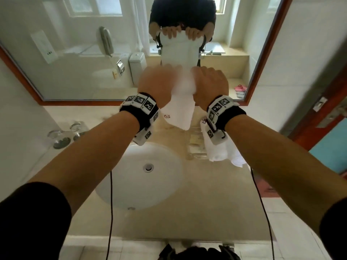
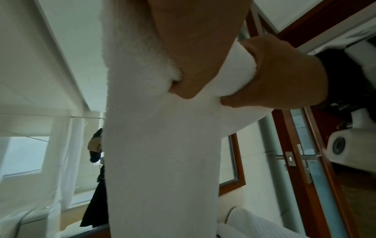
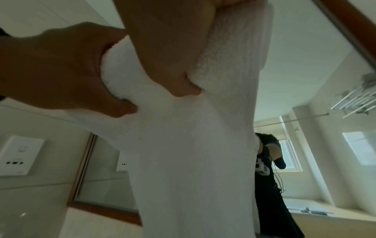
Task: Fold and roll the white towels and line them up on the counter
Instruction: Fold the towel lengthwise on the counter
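Observation:
I hold a white towel [image 1: 180, 111] up in the air in front of the mirror, above the back of the counter [image 1: 216, 194]. My left hand [image 1: 157, 83] and right hand [image 1: 210, 83] grip its top end side by side, where the cloth is bunched into a thick roll. The rest hangs down as a long folded strip with a small red logo near its lower end. In the left wrist view my left hand [image 2: 193, 56] curls round the roll of the towel [image 2: 162, 153]. In the right wrist view my right hand [image 3: 162, 56] does the same on the towel [image 3: 193, 161].
A second white towel [image 1: 221, 149], rolled, lies on the counter below my right wrist, beside a clear tray [image 1: 195, 145]. A round white sink [image 1: 120, 192] is set in the counter's middle. Two glasses [image 1: 58, 137] stand at the left. A door frame [image 1: 319, 117] stands at the right.

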Demonstrator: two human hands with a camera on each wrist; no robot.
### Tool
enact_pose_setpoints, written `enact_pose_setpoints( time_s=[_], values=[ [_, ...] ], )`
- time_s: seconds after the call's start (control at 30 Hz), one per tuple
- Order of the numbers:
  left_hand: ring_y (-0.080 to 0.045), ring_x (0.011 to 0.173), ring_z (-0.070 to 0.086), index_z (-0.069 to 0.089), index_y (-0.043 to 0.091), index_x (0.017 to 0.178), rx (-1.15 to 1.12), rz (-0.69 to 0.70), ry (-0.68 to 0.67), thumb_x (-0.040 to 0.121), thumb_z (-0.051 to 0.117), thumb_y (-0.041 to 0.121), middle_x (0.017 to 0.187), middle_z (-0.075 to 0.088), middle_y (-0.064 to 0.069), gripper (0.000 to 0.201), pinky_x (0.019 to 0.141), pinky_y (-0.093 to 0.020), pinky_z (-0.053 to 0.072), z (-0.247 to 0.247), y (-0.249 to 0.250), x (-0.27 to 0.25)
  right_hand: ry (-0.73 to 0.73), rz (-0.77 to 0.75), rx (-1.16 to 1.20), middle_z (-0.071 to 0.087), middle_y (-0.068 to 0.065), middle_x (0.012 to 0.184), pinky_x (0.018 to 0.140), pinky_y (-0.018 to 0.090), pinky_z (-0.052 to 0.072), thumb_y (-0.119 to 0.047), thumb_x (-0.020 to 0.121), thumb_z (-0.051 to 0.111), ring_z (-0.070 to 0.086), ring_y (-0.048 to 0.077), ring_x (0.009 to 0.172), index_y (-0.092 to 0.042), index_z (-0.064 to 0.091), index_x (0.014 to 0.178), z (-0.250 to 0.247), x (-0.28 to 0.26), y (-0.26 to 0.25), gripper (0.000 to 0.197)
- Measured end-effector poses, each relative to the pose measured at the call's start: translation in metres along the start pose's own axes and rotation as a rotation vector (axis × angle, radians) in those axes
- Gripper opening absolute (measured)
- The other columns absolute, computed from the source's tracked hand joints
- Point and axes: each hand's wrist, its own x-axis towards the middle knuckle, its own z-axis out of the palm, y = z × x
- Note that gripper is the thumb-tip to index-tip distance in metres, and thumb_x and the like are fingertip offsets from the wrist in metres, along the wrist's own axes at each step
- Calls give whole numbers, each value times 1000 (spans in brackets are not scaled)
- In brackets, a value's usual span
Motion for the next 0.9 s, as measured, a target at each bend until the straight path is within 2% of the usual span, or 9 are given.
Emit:
enact_pose_setpoints(
  time_s=[0.07, 0.13, 0.2, 0.27, 0.4, 0.5, 0.57, 0.8, 0.9],
  values=[
    [-32, 92, 60, 38, 18, 133, -28, 34, -40, 76, 66, 21, 110, 60, -7, 64, 78, -43, 45, 10, 15, -11, -41, -12, 9, 65, 9, 103, 78, 41, 46, -15, 72, 73, 61, 32, 89, -11, 55, 119, 7, -20, 7, 50],
    [-30, 91, 61, 38, 19, 134, -58, 72, -136, 75, 68, 25, 111, 60, -6, 67, 76, -41, 45, 35, 35, -39, -113, -37, 25, 67, 9, 97, 75, 40, 48, -17, 67, 77, 63, 33, 84, -11, 59, 112, 24, -58, 8, 49],
    [-28, 91, 61, 39, 20, 135, -121, 99, -270, 75, 69, 27, 110, 61, -5, 67, 74, -38, 45, 67, 60, -82, -220, -74, 62, 67, 10, 90, 72, 40, 50, -17, 64, 78, 64, 33, 78, -11, 62, 104, 52, -112, 4, 43],
    [-27, 92, 62, 37, 20, 138, -171, 107, -426, 77, 67, 27, 111, 60, -4, 68, 76, -37, 45, 94, 82, -130, -374, -98, 82, 66, 9, 87, 72, 39, 48, -17, 68, 73, 64, 33, 76, -11, 60, 104, 77, -165, -6, 38],
    [-27, 96, 63, 32, 24, 138, -270, 129, -750, 79, 64, 32, 114, 61, -1, 68, 79, -38, 51, 141, 126, -218, -809, -57, 122, 62, 5, 109, 82, 37, 44, -25, 83, 63, 61, 29, 97, -17, 49, 122, 114, -258, -32, 41],
    [-28, 101, 63, 33, 25, 136, -326, 117, -928, 81, 62, 39, 116, 61, -2, 64, 80, -38, 52, 162, 149, -265, -1020, -68, 154, 59, 7, 118, 88, 39, 43, -28, 88, 60, 58, 30, 106, -17, 42, 129, 130, -303, -46, 46],
    [-28, 103, 62, 33, 25, 134, -362, 93, -979, 82, 60, 44, 118, 61, -2, 62, 82, -39, 51, 170, 157, -282, -1072, -77, 161, 60, 7, 118, 89, 39, 43, -30, 88, 60, 59, 31, 107, -17, 42, 130, 139, -319, -52, 47],
    [-28, 101, 63, 37, 22, 131, -372, 49, -988, 81, 63, 44, 112, 63, -2, 60, 81, -37, 50, 171, 165, -288, -1141, -71, 190, 62, 7, 113, 82, 37, 47, -33, 85, 64, 62, 29, 102, -19, 44, 125, 142, -322, -52, 46],
    [-26, 102, 62, 46, 24, 121, -412, 1, -1036, 80, 64, 45, 111, 62, 0, 50, 83, -38, 51, 168, 163, -293, -1172, -82, 200, 62, 5, 114, 83, 36, 48, -36, 84, 64, 62, 27, 103, -21, 48, 122, 142, -320, -54, 43]
  ],
)
